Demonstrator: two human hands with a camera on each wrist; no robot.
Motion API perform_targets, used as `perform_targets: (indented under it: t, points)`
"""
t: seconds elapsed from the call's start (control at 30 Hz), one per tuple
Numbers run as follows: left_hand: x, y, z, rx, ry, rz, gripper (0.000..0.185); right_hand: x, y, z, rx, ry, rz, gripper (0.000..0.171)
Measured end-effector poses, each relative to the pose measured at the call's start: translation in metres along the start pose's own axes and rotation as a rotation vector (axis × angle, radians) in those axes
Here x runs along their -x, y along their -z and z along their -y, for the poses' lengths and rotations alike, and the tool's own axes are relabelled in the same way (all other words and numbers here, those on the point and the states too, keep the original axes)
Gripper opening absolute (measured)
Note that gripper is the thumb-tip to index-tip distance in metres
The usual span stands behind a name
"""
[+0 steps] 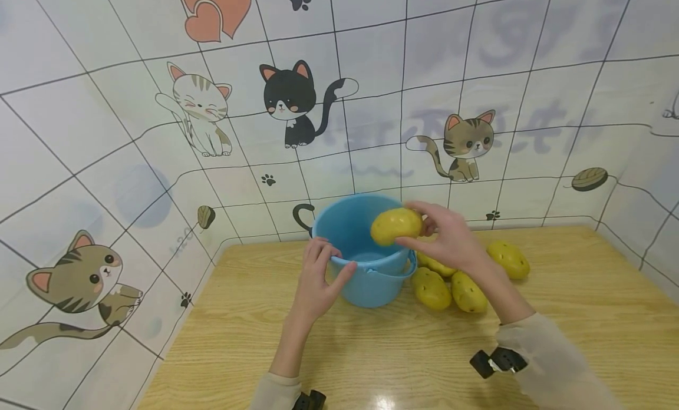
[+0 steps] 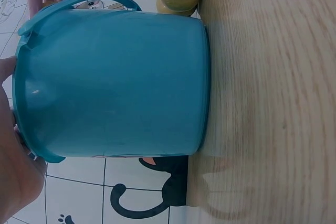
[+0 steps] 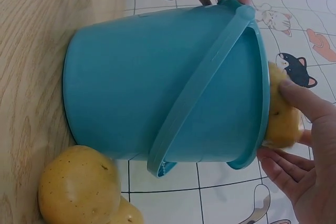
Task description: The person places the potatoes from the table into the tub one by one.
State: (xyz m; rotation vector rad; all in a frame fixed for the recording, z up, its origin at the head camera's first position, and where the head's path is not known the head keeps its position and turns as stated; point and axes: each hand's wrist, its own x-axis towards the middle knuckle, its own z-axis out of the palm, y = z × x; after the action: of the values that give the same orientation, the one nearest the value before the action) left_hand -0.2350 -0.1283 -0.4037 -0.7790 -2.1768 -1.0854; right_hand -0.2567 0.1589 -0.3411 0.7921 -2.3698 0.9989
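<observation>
A blue bucket (image 1: 371, 286) stands upright on the wooden table, its handle folded down on the right side. My left hand (image 1: 318, 280) grips the bucket's rim at the front left, the thumb outside and the fingers over the edge. Between the thumb and fingers of my right hand (image 1: 445, 236) is a yellow potato (image 1: 395, 226), held over the right part of the bucket's mouth. In the right wrist view this potato (image 3: 283, 111) shows just beyond the rim, partly hidden by it. The bucket's floor is mostly out of sight.
Several more potatoes (image 1: 431, 288) lie on the table right of the bucket, some partly behind my right hand; one potato (image 1: 508, 259) lies farther right. The table (image 1: 414, 351) meets a wall (image 1: 371, 133) with cat drawings close behind the bucket.
</observation>
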Motion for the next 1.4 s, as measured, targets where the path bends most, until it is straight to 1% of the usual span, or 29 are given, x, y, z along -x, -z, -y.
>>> perform_targets:
  t: [0.17, 0.37, 0.57, 0.9, 1.13, 1.27, 1.4]
  points:
    - [0.000, 0.000, 0.000, -0.002, 0.001, 0.002, 0.022, 0.003, -0.001, -0.003, -0.002, -0.004, -0.009, 0.051]
    - [-0.001, -0.002, 0.000, -0.028, -0.022, -0.003, 0.023, 0.005, -0.001, -0.005, -0.011, -0.023, -0.007, 0.048]
    - [-0.002, -0.003, -0.001, -0.013, -0.038, -0.013, 0.022, 0.008, 0.001, -0.008, -0.054, -0.009, -0.046, 0.045]
    - [-0.003, -0.002, -0.002, -0.004, -0.026, -0.020, 0.022, 0.015, 0.010, -0.011, -0.032, -0.068, -0.081, 0.043]
    - [-0.003, -0.002, -0.002, -0.002, -0.024, -0.020, 0.022, 0.024, 0.015, -0.015, -0.040, -0.144, -0.083, 0.043]
    - [-0.003, -0.002, -0.001, -0.004, -0.022, -0.021, 0.022, 0.030, 0.018, -0.021, -0.027, -0.147, -0.094, 0.043]
    - [-0.003, -0.002, -0.001, -0.004, -0.027, -0.020, 0.021, 0.036, 0.022, -0.026, -0.011, -0.146, -0.128, 0.042]
